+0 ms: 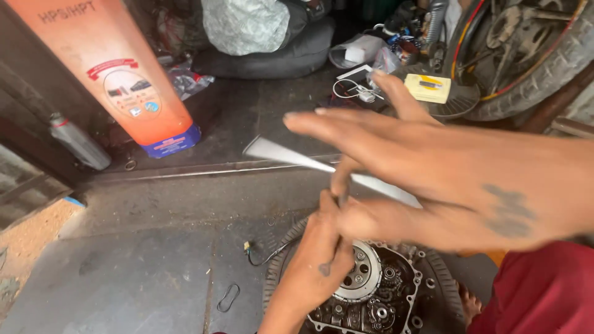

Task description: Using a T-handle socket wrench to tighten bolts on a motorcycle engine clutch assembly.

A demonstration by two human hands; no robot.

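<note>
My left hand [315, 260] comes up from the bottom edge, closed in a fist around a thin dark tool whose tip pokes out at the top. It hovers over an opened engine case [371, 303] showing a round silver clutch hub [362, 272] and small gears. My right hand [433, 179] reaches in from the right with its fingers spread flat and its thumb pointing down at the left fist. A long flat grey metal strip [278, 153] runs slantwise under the right hand. Whether that hand grips the strip is hidden.
A tall orange container [117, 74] and a grey spray can [77, 142] stand at the back left on a raised step. A motorcycle wheel [532, 55], a yellow box [427, 86] and cables lie at the back right. A black wire [263, 253] and a rubber ring [228, 298] lie on the floor.
</note>
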